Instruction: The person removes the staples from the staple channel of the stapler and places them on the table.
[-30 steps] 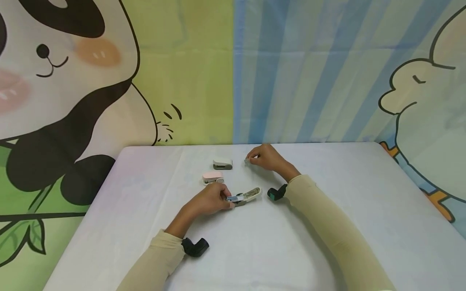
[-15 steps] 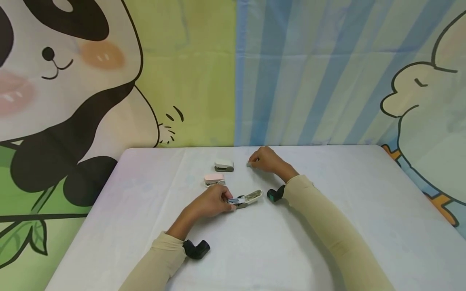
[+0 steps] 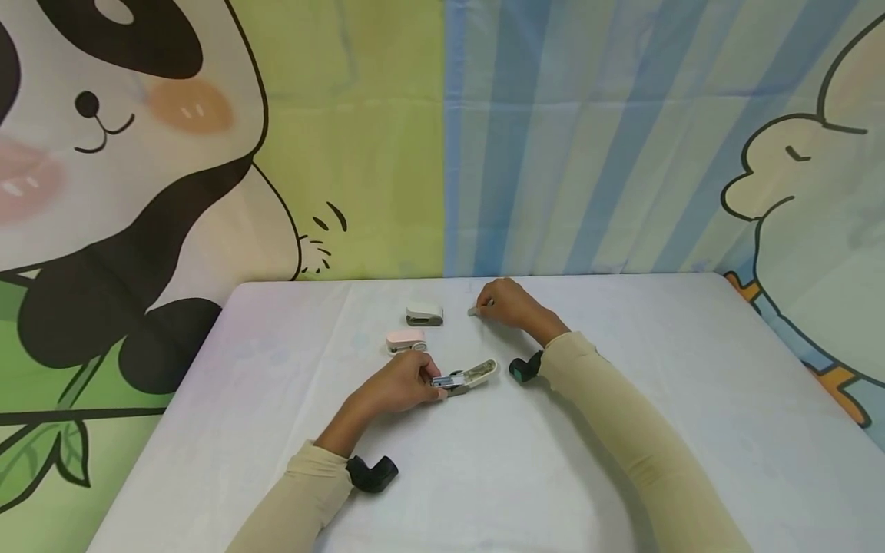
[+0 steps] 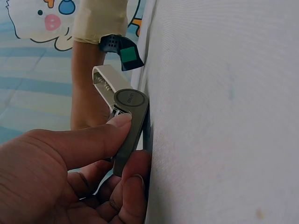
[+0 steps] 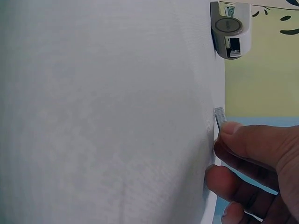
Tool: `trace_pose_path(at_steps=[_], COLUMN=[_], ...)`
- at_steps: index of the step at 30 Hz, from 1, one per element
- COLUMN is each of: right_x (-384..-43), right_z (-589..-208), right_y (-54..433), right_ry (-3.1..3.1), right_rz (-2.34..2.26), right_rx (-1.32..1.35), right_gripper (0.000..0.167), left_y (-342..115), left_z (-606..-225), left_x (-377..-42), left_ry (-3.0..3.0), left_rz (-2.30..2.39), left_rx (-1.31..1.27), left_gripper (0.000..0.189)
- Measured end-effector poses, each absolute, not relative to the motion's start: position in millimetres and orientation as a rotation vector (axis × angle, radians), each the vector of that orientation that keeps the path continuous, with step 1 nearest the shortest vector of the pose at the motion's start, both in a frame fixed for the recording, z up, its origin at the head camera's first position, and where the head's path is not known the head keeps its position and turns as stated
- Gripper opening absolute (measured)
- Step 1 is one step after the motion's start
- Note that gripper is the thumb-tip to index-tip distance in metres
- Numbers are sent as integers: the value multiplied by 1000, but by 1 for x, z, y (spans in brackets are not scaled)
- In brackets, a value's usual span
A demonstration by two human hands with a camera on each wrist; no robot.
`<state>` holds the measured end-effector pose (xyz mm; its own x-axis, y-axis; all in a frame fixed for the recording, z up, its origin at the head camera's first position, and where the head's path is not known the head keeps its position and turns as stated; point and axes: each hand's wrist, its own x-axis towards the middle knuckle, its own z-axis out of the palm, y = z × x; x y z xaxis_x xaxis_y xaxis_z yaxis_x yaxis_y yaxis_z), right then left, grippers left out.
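Note:
My left hand (image 3: 399, 384) grips a white and grey stapler (image 3: 477, 374) whose top cover is swung open, showing the metal staple channel. Close up in the left wrist view, the thumb presses on the grey base of that stapler (image 4: 133, 121), with curled fingers below. Farther back on the table, my right hand (image 3: 510, 303) pinches a small strip of staples (image 3: 473, 311) between thumb and fingers. The ridged end of this staple strip (image 5: 219, 113) sticks out past the thumb in the right wrist view, close to the tabletop.
A closed white and grey stapler (image 3: 424, 314) stands left of my right hand. Just in front of it is a pink stapler (image 3: 406, 340), partly behind my left hand. A white cloth covers the table (image 3: 539, 476); a printed curtain (image 3: 387, 153) hangs behind its far edge.
The view shifts slightly. My right hand stays near its spot, and more of the staple strip shows at its fingertips. The left hand keeps holding the opened stapler in place.

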<state>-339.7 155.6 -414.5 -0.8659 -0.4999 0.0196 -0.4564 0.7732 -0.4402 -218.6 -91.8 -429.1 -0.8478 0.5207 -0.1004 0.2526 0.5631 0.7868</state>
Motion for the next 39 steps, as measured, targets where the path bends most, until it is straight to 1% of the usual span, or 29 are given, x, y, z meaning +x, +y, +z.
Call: trace_pose_path(at_steps=[8,12,15,18,25,30,33,35,39], right_x=[-337,-333,-329,-322,-296,-275,-267,-264,-261], right_z=[-412,-410,-409,-408,-399,-395,-392,-392,-394], right_y=[160,164,167,170,170,165,164,166,169], right_ry=[2868,2853,2815,2745,2452,2267,2220,2218,2251], right_rz=[-609,-607,-610,-643,-793,-805,-813,-808,-781], right_rx=[-661,-668,-730,-848,-1122,-1133,-1108,-1151,-1241], right_gripper=[8,7,6,8,19,21,29,32,30], left_y=[-92,-93,-93,-92,-91,-92,-92,-91,-89], left_z=[-430,-430,-431,-433,-433,-429,-429,-429,-432], left_x=[-219,-219,-219,-220,-221,-219,-219,-219,-219], left_ry=[2475,2483,2476,2461,2463,2460,2459,2459,2459], left_rz=[1176,1170,1174,1178,1175,1179,1178,1175,1167], left_rx=[632,625,613,609,599,599,605,607,611], left_gripper=[22,22,21,21,20,18,18,18,18])
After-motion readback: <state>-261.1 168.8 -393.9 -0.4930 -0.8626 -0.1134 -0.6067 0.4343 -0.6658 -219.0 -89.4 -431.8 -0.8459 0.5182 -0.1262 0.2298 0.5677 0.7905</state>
